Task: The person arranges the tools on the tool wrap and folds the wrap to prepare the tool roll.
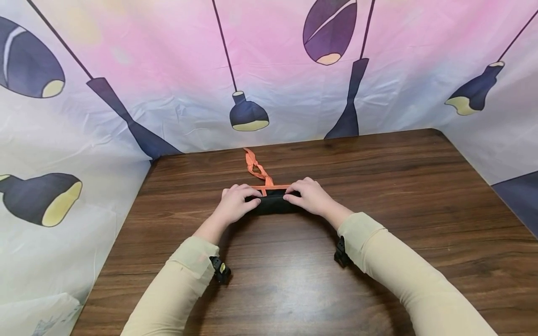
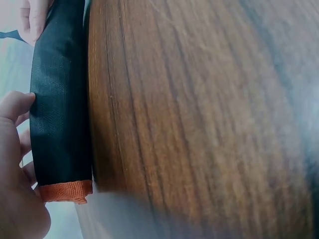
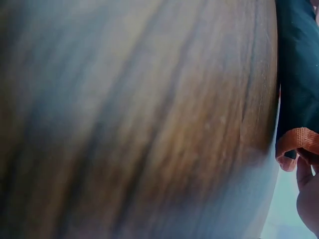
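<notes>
A black fabric roll point(image 1: 275, 204) with orange edging lies crosswise on the table, rolled into a flat tube. From its far side an orange strap point(image 1: 256, 164) trails away, twisted with a small loop in it. My left hand point(image 1: 236, 200) grips the roll's left part, thumb on the near side and fingers over the top. On the right part, my right hand point(image 1: 310, 196) holds it the same way. An orange binding point(image 2: 65, 191) finishes the left end in the left wrist view. The right end's orange binding point(image 3: 299, 142) curls in layers beside the fingers in the right wrist view.
The dark wood-grain table point(image 1: 378, 186) extends on every side of the roll. Behind and beside it hangs a cloth backdrop point(image 1: 176, 70) printed with lamps. Small black devices point(image 1: 220, 269) are strapped at both wrists over pale sleeves point(image 1: 185, 280).
</notes>
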Demonstrator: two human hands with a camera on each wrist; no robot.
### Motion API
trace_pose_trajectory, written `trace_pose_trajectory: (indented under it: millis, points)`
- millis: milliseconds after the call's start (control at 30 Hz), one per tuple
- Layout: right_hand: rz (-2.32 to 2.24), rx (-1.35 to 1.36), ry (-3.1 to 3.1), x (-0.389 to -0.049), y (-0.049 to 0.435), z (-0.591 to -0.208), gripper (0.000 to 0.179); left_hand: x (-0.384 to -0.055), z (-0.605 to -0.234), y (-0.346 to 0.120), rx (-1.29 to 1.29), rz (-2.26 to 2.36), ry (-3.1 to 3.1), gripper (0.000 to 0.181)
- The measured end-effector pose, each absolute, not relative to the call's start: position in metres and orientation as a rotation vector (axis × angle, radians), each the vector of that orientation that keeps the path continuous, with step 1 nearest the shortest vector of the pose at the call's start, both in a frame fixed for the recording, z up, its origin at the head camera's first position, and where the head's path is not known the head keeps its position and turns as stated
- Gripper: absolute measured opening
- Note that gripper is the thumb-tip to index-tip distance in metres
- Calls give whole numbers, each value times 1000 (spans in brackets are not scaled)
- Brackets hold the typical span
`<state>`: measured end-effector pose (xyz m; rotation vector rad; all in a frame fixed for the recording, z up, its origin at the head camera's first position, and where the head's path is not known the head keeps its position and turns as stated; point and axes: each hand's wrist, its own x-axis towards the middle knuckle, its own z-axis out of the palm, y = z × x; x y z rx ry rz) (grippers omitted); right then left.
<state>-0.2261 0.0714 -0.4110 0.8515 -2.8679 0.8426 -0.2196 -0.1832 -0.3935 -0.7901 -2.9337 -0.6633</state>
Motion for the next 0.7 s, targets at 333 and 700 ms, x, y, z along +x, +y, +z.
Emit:
trace_pose_trajectory:
  millis: [333,700]
  points:
    - [679,959,-2653,-220,69,-407,12,-223,-392,-180,-768,-730,-2972,21]
    - [491,989,-2679,-218,71,-409,31,-229,-391,-180,-772,-787,-2973,19]
